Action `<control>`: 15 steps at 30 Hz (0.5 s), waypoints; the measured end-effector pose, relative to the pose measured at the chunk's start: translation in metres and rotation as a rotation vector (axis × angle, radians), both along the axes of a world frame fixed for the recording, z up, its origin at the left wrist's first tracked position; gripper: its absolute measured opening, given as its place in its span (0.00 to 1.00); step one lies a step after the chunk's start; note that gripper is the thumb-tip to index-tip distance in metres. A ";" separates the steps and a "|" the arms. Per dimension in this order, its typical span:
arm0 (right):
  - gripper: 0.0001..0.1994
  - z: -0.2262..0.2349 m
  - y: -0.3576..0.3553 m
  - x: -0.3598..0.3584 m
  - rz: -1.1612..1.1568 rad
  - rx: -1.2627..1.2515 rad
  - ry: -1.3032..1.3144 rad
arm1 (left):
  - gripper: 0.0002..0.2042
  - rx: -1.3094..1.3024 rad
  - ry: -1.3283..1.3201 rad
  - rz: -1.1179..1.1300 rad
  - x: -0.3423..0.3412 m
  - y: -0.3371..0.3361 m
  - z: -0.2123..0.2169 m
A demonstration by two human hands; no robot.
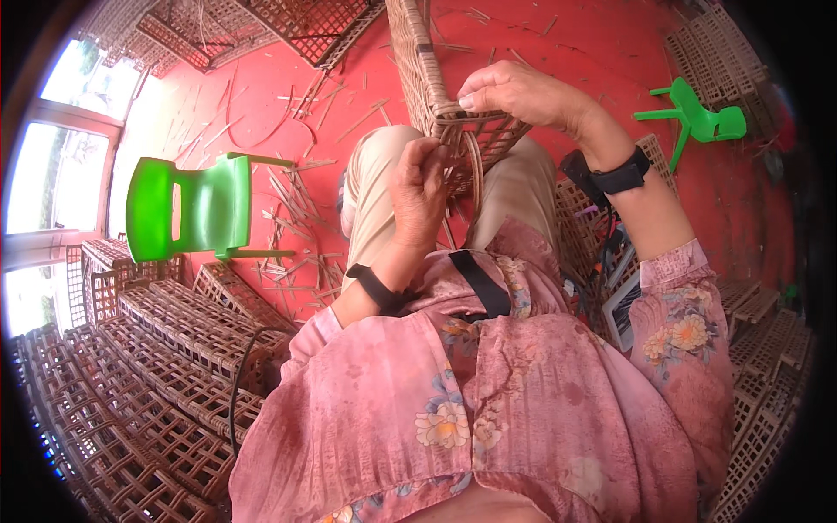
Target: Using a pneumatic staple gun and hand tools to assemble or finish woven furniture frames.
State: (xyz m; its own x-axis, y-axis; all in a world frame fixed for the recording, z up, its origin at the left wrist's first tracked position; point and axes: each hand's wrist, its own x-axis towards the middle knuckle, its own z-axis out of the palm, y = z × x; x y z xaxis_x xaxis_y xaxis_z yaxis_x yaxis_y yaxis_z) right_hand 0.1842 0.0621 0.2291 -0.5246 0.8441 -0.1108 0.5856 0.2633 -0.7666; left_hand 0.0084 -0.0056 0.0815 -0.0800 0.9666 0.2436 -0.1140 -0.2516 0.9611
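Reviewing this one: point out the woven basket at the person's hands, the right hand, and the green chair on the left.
Basket (420, 78): head view, on its woven side wall.
Right hand (528, 92): head view, on its back.
Green chair (214, 207): head view, on its seat.

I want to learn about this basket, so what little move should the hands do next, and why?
Maybe the left hand should gently draw in the curved strand, while the right hand steadies the woven basket. That seems sensible because the strand arcs out near the basket's corner, the left hand's fingers are bent close beside it, and the right hand is at the basket's edge.
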 end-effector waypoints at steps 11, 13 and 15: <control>0.17 -0.003 0.007 0.002 0.032 -0.025 -0.081 | 0.02 -0.111 -0.268 -0.065 0.024 -0.009 0.043; 0.18 -0.007 0.004 0.000 0.030 -0.014 0.076 | 0.03 -0.054 -0.123 -0.009 0.018 -0.005 0.039; 0.18 -0.012 0.005 0.003 0.020 -0.039 0.072 | 0.04 -0.026 0.153 -0.016 0.006 -0.006 0.057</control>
State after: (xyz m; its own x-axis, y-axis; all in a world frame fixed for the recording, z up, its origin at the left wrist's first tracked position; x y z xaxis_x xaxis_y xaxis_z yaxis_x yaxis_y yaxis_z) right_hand 0.1875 0.0668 0.2175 -0.5493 0.8291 -0.1044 0.5234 0.2440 -0.8164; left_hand 0.0142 -0.0121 0.1380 -0.0281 0.9737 0.2263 0.0303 -0.2255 0.9738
